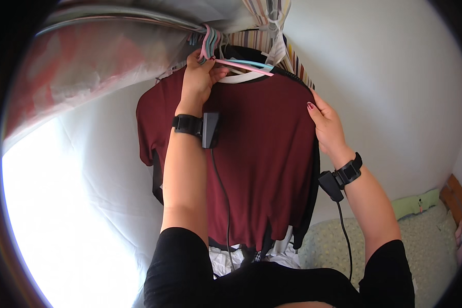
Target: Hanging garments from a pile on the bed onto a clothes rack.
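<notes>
A maroon garment (254, 154) with a pale neckband hangs in front of me on a pink hanger (246, 67). My left hand (202, 75) is at the hanger's neck, thumb and fingers closed round it just below the hooks. At the garment's right shoulder, my right hand (325, 119) pinches the edge between thumb and fingers. Behind the pink hanger shows a light-blue hanger (250, 62), with black clothing (312, 192) hanging at the back. Several pink and blue hooks are bunched together on a metal rail (138, 15). Both wrists wear black straps with small devices and cables.
Striped fabric (298, 67) and a tied white strip (278, 48) hang by an upright pole at the top. Reddish-white sheeting (81, 65) drapes at upper left, above a bright area. A bed with patterned bedding (419, 238) and a green pillow (415, 203) lies lower right.
</notes>
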`<move>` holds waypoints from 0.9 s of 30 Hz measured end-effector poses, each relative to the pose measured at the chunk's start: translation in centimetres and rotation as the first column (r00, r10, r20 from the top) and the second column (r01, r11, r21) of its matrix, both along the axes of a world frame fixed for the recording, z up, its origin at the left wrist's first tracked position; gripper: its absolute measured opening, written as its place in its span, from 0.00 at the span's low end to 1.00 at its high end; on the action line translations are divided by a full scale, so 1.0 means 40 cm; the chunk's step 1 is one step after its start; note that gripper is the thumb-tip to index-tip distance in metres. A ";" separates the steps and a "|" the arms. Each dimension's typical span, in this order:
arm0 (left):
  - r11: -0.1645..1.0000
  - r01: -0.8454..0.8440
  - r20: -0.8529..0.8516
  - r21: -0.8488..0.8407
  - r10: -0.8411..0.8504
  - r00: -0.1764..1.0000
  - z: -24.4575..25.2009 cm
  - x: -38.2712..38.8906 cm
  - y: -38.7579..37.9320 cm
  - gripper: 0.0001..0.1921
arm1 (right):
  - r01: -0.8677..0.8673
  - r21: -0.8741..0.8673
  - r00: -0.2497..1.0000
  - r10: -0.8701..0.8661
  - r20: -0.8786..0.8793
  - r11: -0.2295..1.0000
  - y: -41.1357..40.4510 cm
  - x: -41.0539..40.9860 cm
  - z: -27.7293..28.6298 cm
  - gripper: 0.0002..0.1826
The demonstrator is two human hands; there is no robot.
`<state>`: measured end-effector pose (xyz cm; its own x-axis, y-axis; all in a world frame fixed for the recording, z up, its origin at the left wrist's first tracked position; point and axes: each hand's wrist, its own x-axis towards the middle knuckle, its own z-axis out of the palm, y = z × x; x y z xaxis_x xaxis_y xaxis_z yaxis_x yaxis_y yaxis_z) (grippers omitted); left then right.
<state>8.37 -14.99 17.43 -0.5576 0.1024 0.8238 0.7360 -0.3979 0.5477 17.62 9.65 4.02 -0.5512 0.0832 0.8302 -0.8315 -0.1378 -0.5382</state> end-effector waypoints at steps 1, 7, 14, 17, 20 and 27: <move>0.996 -0.068 0.036 -0.063 0.071 0.997 -0.003 0.013 0.007 0.24 | 0.023 -0.014 1.000 -0.023 0.007 1.000 0.006 -0.003 -0.007 0.22; 0.971 -0.216 0.036 0.099 0.213 0.976 -0.062 0.018 0.061 0.20 | 0.021 -0.144 0.996 -0.009 0.088 0.989 0.037 -0.052 -0.016 0.21; 0.846 0.276 -0.030 0.455 -0.295 0.955 -0.275 -0.052 0.248 0.12 | 0.216 -0.377 0.928 -0.070 0.366 0.901 0.161 -0.102 -0.119 0.14; 0.803 0.399 0.071 0.442 -0.474 0.877 -0.382 -0.037 0.321 0.10 | 0.296 -0.466 0.909 -0.095 0.407 0.834 0.202 -0.086 -0.186 0.13; 0.797 0.498 0.099 0.341 -0.557 0.824 -0.407 -0.060 0.380 0.10 | 0.395 -0.511 0.879 -0.153 0.451 0.764 0.240 -0.101 -0.194 0.12; 0.681 0.726 0.487 0.093 -0.667 0.564 -0.233 -0.509 0.530 0.08 | 0.698 -0.557 0.715 -0.402 0.572 0.450 0.218 -0.306 0.016 0.11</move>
